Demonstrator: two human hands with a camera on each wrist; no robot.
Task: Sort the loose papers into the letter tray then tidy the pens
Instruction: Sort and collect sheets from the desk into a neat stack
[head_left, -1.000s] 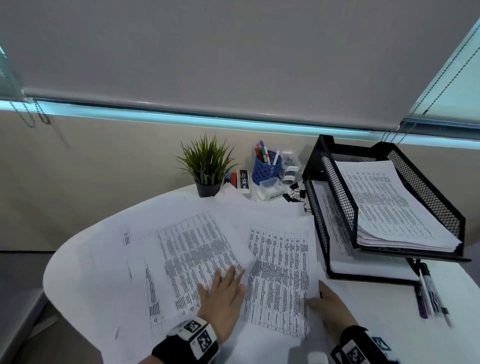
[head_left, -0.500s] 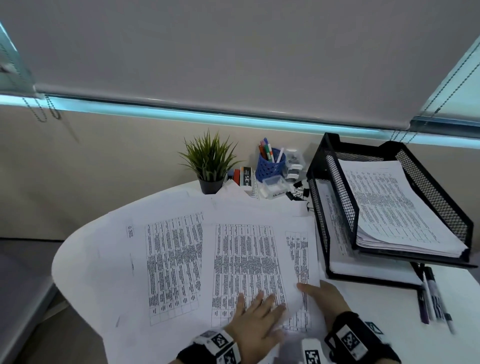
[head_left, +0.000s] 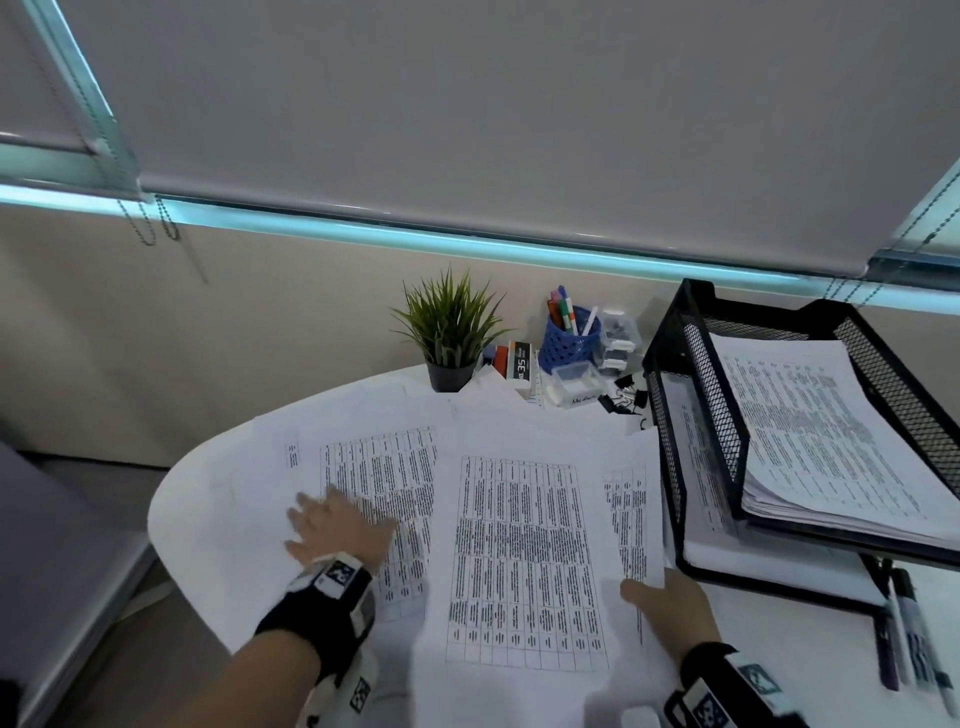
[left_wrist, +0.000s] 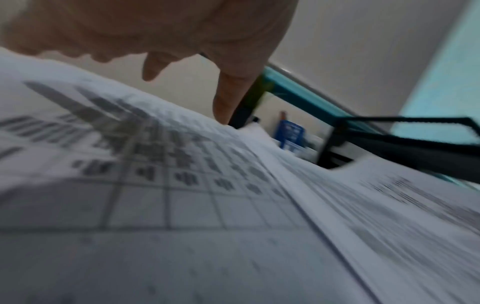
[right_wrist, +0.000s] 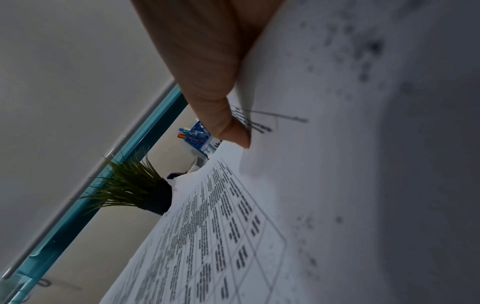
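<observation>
Loose printed sheets (head_left: 519, 545) lie spread over the round white table (head_left: 208, 519). My left hand (head_left: 332, 519) rests flat, fingers straight, on the left sheet (head_left: 374, 467); the left wrist view is blurred and shows the fingers (left_wrist: 228, 98) stretched over the paper (left_wrist: 182, 185). My right hand (head_left: 654, 597) pinches the right edge of the middle sheets, with the thumb (right_wrist: 228, 127) pressed on top of the paper (right_wrist: 337, 164). The black mesh two-tier letter tray (head_left: 719, 400) stands at the right with paper stacks in both tiers. Loose pens (head_left: 906, 634) lie by the tray's front corner.
At the back of the table stand a blue pen cup (head_left: 571, 343) with several pens, a small potted plant (head_left: 449, 332), small boxes (head_left: 522, 364) and binder clips (head_left: 626, 397). The wall and window blind rise just behind. The table's left edge drops off to the floor.
My left hand has gone from the middle sheet out to the left sheet. The middle sheet now lies squared on top, and my right hand has kept hold of the right edge.
</observation>
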